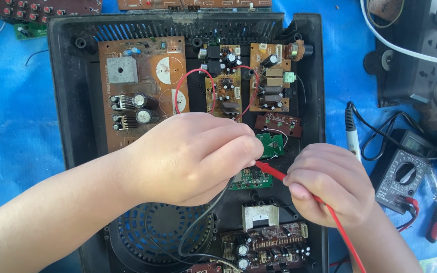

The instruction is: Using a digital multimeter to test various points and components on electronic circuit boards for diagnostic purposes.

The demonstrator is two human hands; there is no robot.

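Left hand (188,156) hides black probe tip; red lead (347,237) cut off at btm edge

The right hand (332,184) pinches a red probe (271,171) whose tip lies just beyond the left hand (190,156) fingertips, over small green boards (270,144).

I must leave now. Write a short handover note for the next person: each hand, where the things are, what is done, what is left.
Right hand: grips the red probe, tip pointing at the small green boards.
Left hand: closed above the same boards; a black lead runs out from under it, its tip hidden.
Multimeter: on the blue sheet, right of the open black case.
Done: case is open, boards exposed, both leads at the green boards.
Left: whether the tips touch cannot be seen; the display cannot be read.
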